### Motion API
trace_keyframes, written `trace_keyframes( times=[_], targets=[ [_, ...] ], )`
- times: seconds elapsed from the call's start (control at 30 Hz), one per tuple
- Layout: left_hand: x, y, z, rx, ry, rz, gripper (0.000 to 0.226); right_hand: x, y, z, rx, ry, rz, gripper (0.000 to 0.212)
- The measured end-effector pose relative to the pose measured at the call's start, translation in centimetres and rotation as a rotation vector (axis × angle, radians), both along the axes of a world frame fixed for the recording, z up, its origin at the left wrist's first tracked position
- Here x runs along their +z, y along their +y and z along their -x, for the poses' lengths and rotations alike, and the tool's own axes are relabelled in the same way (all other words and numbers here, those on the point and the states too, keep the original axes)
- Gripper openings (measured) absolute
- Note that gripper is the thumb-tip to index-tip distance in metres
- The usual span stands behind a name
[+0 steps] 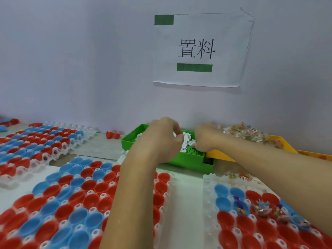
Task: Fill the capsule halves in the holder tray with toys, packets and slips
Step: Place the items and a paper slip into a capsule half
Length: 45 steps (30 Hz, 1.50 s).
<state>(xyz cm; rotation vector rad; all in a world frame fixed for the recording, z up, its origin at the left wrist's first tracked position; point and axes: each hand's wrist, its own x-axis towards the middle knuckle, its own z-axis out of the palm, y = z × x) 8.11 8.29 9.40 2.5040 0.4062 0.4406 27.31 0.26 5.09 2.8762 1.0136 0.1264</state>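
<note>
Both bare hands reached forward over a green tray (129, 141) that sat at the centre of the table, against the pale wall. The left hand (162, 139) hovered over the tray's left part with its fingers curled and its thumb meeting them around small white paper slips (186, 140); it pinched some of these. The right hand (206, 138), just beside it at 3 o'clock, had curled fingers pressed down among the slips; whether it grasped any could not be told.

A yellow tray (221, 156) touched the green tray at 3 o'clock and carried a heap of clear toy packets (249, 133).

The holder tray (209, 203) of the task lay at 5 o'clock from the hands, white, with red and blue capsule halves (222, 203) seated in it. A few halves near the right forearm held small coloured toys (262, 209). A second holder tray (59, 203) lay at 7 o'clock under the left forearm, and a third (45, 141) at 9 o'clock.

Two loose red capsule halves (112, 134) lay at 10 o'clock near the wall. A paper sign (199, 49) with two printed characters and green bars hung on the wall at 12 o'clock.
</note>
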Motion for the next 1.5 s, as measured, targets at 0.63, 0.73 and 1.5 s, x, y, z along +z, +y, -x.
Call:
trace_keyframes(
  times=[0.63, 0.73, 1.5],
  targets=[
    [0.4, -4.6, -1.6, -0.228, 0.034, -0.056, 0.012, 2.9, -9.7, 4.5, 0.169, 0.238, -0.745, 0.018],
    [0.0, -6.4, -2.3, -0.334, 0.124, -0.094, 0.013, 2.3, -13.7, 5.9, 0.168, 0.293, -0.739, 0.023],
    [-1.1, -6.6, -3.1, -0.363, 0.264, -0.134, 0.011, 1.9, -15.4, 9.5, 0.333, 0.379, -0.204, 0.016]
  ],
)
